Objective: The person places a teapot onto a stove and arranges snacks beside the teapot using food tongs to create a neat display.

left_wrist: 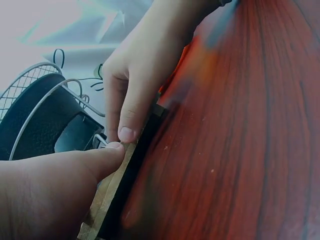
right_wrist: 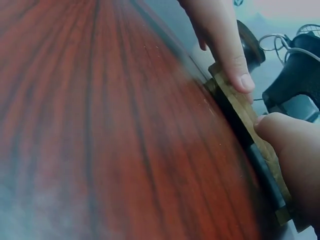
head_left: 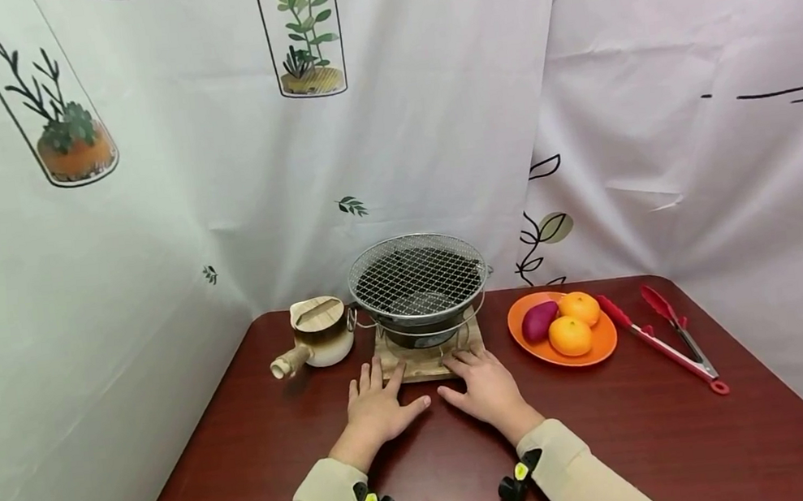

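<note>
A round tabletop grill [head_left: 424, 326] with a dark bowl and a wire mesh [head_left: 418, 281] on top stands on a wooden board [head_left: 421, 368]. My left hand [head_left: 377, 410] rests at the board's front left, fingers straight and spread, thumb pointing inward. Mirroring it at the front right is my right hand [head_left: 487, 388], its fingertips on the board by the grill's wire leg. In the left wrist view, my left thumb [left_wrist: 102, 159] lies along the front edge of the board [left_wrist: 112, 195]. The right wrist view shows the board's edge [right_wrist: 240, 107] raised over a dark gap, with both thumbs at it.
Left of the grill is a side-handled pot [head_left: 326, 344] with a wooden lid. An orange plate [head_left: 567, 359] on the right bears two oranges [head_left: 570, 336] and a purple sweet potato [head_left: 539, 321]. Red-tipped tongs [head_left: 676, 348] lie beyond it. Printed cloth [head_left: 419, 134] hangs behind the table.
</note>
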Available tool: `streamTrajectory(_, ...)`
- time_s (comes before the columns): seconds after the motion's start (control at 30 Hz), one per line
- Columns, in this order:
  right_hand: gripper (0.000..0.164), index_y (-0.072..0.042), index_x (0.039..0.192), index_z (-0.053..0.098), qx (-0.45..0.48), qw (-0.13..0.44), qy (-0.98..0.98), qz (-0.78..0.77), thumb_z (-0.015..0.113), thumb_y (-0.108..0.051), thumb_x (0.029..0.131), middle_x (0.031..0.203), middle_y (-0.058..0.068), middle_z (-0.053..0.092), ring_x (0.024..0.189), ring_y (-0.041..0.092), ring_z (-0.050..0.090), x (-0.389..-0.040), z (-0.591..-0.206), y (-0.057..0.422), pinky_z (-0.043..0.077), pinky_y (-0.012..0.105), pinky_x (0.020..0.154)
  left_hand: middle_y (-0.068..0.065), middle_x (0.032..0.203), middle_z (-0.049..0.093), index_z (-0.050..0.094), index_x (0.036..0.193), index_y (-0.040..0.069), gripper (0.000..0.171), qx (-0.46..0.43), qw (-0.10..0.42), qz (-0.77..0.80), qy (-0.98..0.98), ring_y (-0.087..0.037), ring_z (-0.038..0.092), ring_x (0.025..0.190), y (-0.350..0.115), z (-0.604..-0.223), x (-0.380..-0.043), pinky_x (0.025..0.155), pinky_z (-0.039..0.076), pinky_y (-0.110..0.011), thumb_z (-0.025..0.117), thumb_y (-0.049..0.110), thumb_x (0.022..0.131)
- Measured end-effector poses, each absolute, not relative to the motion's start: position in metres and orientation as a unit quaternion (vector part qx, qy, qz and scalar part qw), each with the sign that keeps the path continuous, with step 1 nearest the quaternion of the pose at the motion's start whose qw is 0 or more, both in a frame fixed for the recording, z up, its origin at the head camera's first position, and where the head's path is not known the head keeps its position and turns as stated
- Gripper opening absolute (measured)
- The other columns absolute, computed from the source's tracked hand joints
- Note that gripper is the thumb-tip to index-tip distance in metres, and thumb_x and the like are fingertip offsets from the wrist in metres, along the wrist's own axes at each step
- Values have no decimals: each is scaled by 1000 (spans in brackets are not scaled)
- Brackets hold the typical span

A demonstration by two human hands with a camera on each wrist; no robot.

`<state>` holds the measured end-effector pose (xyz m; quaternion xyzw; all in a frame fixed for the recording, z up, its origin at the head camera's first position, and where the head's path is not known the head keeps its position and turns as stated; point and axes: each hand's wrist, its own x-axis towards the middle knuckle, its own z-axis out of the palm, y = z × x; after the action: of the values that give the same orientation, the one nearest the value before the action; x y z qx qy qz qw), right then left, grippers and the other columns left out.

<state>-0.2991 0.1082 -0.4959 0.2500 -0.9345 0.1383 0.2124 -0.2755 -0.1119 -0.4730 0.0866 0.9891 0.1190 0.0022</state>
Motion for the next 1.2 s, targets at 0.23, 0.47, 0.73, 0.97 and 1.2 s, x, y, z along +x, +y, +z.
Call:
streamTrajectory(0.23,49,-15,123,73,261,239,-926,129,73,-49,86,126,9,68,121,31,59,-304,-496,105,44,49,106,-27,160,27,45,154,19,83,90,0,124,988,-45,21,150,-116,-466,-280,117,19,-63,57,68,89)
streamTrajectory(0.47,48,-16,124,73,261,243,-924,135,72,-48,88,125,8,68,120,31,58,-303,-499,106,44,49,105,-26,141,53,61,138,10,66,75,-76,134,985,-48,33,143,-129,-454,-286,117,18,-63,66,54,89)
streamTrajectory(0.73,49,-17,126,72,253,233,-928,143,71,-48,89,129,9,67,124,33,56,-298,-500,107,42,49,108,-29,130,54,65,128,5,53,53,-128,151,979,-48,39,133,-152,-430,-284,115,22,-62,69,40,89)
streamTrajectory(0.97,49,-18,128,71,240,228,-933,142,71,-47,89,131,10,66,129,34,53,-297,-501,108,40,49,111,-28,126,52,63,130,2,52,56,-177,172,967,-47,40,129,-176,-415,-287,114,24,-61,72,34,90)
streamTrajectory(1.2,48,-19,128,71,232,230,-934,143,72,-46,88,132,10,66,130,37,54,-298,-503,108,39,50,111,-28,126,50,60,131,1,55,39,-228,209,950,-50,40,121,-197,-413,-295,104,31,-61,76,29,86)
